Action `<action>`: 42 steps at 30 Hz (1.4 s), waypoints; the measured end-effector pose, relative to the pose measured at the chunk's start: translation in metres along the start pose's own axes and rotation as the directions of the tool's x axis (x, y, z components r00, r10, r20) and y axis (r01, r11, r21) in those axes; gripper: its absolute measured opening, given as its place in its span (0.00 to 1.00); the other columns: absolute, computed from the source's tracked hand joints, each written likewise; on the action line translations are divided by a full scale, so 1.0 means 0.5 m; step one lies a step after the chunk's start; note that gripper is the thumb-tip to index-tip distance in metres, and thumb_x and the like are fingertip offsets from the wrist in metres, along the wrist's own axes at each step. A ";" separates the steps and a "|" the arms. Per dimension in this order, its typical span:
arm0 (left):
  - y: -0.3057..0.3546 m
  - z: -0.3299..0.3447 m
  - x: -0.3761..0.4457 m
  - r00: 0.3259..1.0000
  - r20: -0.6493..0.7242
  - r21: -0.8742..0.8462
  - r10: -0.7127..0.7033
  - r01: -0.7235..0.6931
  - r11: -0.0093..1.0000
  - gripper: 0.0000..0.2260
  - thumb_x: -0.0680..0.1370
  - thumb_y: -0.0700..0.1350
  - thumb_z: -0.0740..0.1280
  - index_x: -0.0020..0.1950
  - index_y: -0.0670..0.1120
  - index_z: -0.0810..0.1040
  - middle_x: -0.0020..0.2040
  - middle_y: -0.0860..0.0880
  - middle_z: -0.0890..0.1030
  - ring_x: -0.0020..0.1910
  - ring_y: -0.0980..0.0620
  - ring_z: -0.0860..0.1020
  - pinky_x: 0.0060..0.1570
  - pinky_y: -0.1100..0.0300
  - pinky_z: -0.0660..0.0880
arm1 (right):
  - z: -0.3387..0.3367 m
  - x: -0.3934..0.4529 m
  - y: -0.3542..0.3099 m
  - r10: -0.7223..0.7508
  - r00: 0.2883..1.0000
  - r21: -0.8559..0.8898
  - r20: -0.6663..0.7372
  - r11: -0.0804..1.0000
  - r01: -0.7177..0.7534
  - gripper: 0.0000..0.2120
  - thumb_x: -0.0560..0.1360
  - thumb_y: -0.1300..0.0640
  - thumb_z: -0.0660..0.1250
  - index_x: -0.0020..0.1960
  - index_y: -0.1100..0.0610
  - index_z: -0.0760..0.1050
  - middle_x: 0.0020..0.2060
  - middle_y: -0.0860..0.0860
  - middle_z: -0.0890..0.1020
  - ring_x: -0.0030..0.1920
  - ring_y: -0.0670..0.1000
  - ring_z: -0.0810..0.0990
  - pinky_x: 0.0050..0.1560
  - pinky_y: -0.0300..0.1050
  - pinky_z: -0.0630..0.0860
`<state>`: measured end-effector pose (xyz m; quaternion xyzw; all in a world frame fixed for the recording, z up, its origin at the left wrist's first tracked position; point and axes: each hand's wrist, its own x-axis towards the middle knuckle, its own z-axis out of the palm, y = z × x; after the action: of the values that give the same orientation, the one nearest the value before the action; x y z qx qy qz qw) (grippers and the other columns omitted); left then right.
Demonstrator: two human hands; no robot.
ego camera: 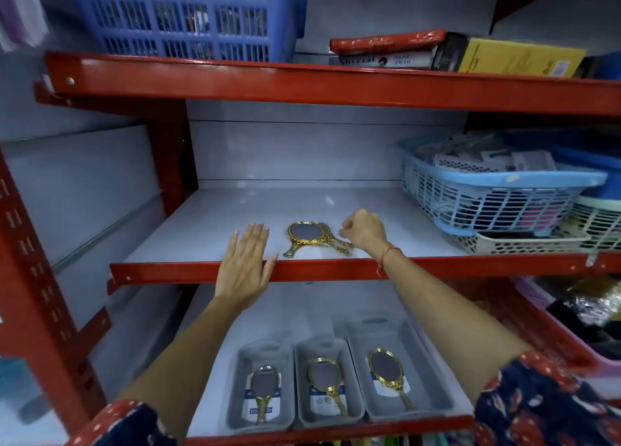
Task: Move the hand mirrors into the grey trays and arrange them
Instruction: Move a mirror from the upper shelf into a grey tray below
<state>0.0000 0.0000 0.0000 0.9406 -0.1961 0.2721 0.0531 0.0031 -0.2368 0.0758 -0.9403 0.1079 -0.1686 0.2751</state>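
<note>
Gold-framed hand mirrors [307, 235] lie overlapped on the middle shelf [208, 224], handles toward me. My left hand [247, 261] rests flat and open on the shelf's red front edge, just left of them. My right hand [364, 230] is curled into a loose fist just right of the mirrors, close to their handles, with nothing visibly in it. On the lower shelf stand three grey trays, left [240, 378], middle [304, 382] and right [426, 375]. Each holds one gold mirror: left [263, 390], middle [324, 378], right [386, 368].
Light blue and white baskets [497, 197] full of goods fill the middle shelf's right side. A blue crate [181, 15] and stacked boxes [453, 52] sit on the top shelf. Red steel uprights [30, 251] frame the left. A pink bin [554, 314] stands at lower right.
</note>
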 end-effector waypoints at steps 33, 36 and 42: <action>-0.009 0.061 -0.006 0.989 -0.149 0.070 -0.021 0.032 0.997 0.29 0.81 0.55 0.47 0.75 0.38 0.64 0.74 0.41 0.69 0.75 0.43 0.65 0.76 0.45 0.57 | -0.059 -0.129 0.231 0.076 0.754 0.562 0.653 0.618 -0.549 0.17 0.56 0.55 0.77 0.46 0.53 0.84 0.39 0.43 0.87 0.38 0.38 0.84 0.37 0.30 0.79; -0.008 0.076 -0.008 0.980 -0.197 0.077 -0.017 0.033 0.997 0.28 0.82 0.54 0.48 0.74 0.38 0.65 0.73 0.41 0.70 0.74 0.43 0.66 0.76 0.45 0.55 | -0.023 -0.176 0.298 0.122 0.702 0.505 0.701 0.610 -0.610 0.18 0.55 0.55 0.77 0.46 0.53 0.83 0.39 0.43 0.88 0.39 0.38 0.84 0.37 0.30 0.79; -0.016 0.100 0.000 0.944 -0.329 0.085 0.014 0.015 0.996 0.25 0.82 0.52 0.51 0.74 0.38 0.66 0.72 0.41 0.71 0.74 0.43 0.67 0.76 0.46 0.53 | 0.050 -0.227 0.399 0.259 0.591 0.354 0.764 0.597 -0.720 0.20 0.56 0.56 0.77 0.48 0.54 0.82 0.42 0.45 0.87 0.50 0.45 0.82 0.47 0.34 0.78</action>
<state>0.0276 -0.0029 -0.0424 0.8835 -0.1721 0.4334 0.0445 -0.1138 -0.3560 -0.0838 -0.7094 0.2171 0.2272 0.6309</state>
